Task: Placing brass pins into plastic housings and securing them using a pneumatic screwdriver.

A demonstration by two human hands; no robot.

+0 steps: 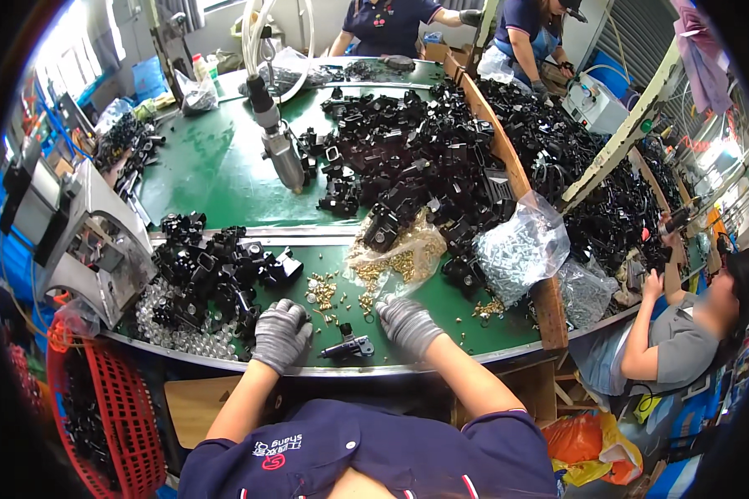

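My left hand [282, 335], in a grey knit glove, rests at the table's near edge beside a pile of black plastic parts [216, 274]. Its fingers are curled together; what they hold, if anything, is hidden. My right hand [409, 325], gloved alike, reaches to the small brass fittings [373, 291] spilling from a clear plastic bag [424, 241]. Those fingers are closed at the tips, on something too small to make out. Between both hands a single black molded part [348, 344] lies on the green tabletop. More loose brass fittings [324, 295] lie just beyond it.
A large heap of black parts [416, 150] covers the far side, against a wooden divider [499, 141]. A bag of silver screws [520, 249] sits at right. A power screwdriver [283, 154] hangs overhead. Clear round pieces [171, 324] lie left, above a red basket [112, 407]. Other people work nearby.
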